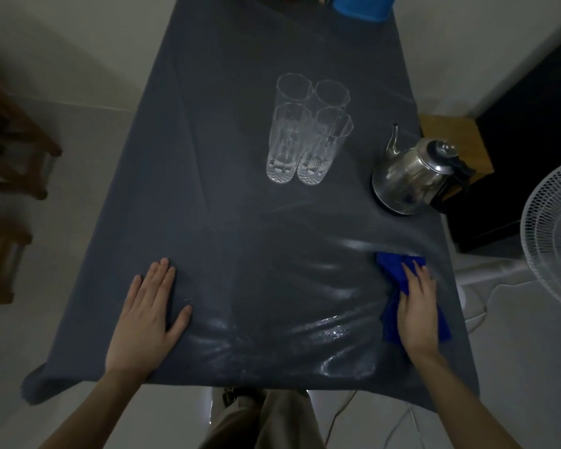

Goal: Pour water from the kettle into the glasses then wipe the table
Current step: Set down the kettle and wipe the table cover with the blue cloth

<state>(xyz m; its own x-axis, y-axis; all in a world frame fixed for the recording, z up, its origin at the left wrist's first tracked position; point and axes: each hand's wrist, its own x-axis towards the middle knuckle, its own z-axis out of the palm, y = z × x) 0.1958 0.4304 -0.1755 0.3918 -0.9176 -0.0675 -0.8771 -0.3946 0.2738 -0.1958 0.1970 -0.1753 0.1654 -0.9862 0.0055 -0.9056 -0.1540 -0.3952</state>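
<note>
Several tall clear glasses (308, 131) stand grouped mid-table on the dark grey tablecloth (227, 196). A steel kettle (412, 173) with a black handle sits to their right, near the table's right edge, spout pointing away. My right hand (416, 306) presses flat on a blue cloth (399, 273) at the near right of the table. My left hand (149, 309) lies flat on the tablecloth at the near left, fingers spread, holding nothing. Wet, shiny streaks (331, 332) cover the cloth between my hands.
A blue plastic container (363, 6) stands at the table's far end. A white floor fan (557, 241) is at the right, with a wooden box (457, 140) and dark cabinet behind the kettle. Wooden furniture (10, 150) stands left. Cables (402, 419) lie on the floor.
</note>
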